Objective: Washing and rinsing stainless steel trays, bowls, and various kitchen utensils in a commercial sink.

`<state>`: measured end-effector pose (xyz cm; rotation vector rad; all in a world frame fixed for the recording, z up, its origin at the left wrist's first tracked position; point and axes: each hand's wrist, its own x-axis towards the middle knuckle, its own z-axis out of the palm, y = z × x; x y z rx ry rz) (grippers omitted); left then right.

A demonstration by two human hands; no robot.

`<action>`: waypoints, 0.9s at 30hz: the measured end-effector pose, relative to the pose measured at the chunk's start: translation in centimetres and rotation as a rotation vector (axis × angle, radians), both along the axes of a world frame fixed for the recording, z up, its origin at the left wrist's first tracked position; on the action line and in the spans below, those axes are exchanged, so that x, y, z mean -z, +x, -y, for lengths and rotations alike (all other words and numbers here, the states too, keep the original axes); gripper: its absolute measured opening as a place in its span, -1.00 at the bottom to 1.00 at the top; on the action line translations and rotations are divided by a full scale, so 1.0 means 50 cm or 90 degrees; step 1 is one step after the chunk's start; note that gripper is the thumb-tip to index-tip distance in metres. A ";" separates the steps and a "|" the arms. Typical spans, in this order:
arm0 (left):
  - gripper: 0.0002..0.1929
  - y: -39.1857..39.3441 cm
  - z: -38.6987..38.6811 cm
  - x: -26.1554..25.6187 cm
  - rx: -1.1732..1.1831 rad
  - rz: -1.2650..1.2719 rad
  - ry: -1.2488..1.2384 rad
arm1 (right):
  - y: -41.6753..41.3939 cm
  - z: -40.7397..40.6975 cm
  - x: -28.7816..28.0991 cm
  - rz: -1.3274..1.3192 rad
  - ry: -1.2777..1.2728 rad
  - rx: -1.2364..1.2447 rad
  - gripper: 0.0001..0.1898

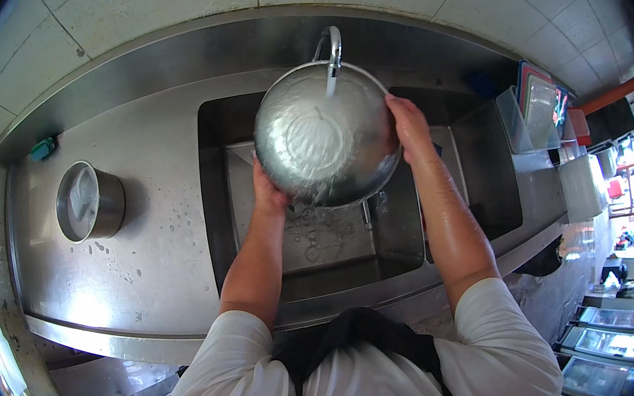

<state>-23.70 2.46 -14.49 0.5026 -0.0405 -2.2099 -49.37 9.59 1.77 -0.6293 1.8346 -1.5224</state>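
Observation:
A round metal bowl (325,138) is held over the left sink basin (323,250), its outer bottom apparently turned up. Water from the curved chrome faucet (334,43) runs onto it and spreads over the surface. My left hand (270,186) grips the bowl's lower left edge, and my right hand (409,126) grips its right edge; some fingers of both are hidden by the bowl. On the steel counter at the left stands a round metal pot (91,200) with a whitish thing inside.
A green scrubber (43,149) lies at the back left of the counter. The right sink basin (482,179) is beside the left one. Clear plastic containers (514,123) with colored flat items stand on the right. A tiled wall (166,4) rises behind the steel backsplash.

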 end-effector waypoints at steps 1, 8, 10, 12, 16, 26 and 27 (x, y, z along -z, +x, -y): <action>-0.30 0.013 0.004 0.000 0.004 -0.001 -0.002 | 0.009 0.001 0.004 0.025 0.043 -0.025 -0.57; -0.44 0.039 -0.057 -0.045 -0.055 0.026 0.076 | 0.053 0.125 0.069 -0.292 0.054 -0.036 -0.55; -0.45 0.069 -0.071 -0.041 -0.097 0.062 0.090 | 0.102 0.149 0.034 -0.290 0.099 -0.087 -0.55; -0.46 0.081 -0.070 -0.030 -0.131 0.082 0.107 | 0.124 0.145 0.006 -0.304 0.149 -0.132 -0.54; -0.44 0.124 -0.053 0.026 -0.056 0.246 0.057 | 0.118 0.030 -0.039 -0.076 0.125 -0.145 -0.50; -0.03 0.131 0.015 -0.170 0.553 0.147 -0.097 | 0.152 -0.252 -0.142 -0.664 -0.169 -0.372 -0.53; -0.11 0.145 0.025 -0.168 0.567 0.114 -0.135 | 0.157 -0.254 -0.141 -0.777 -0.232 -0.452 -0.51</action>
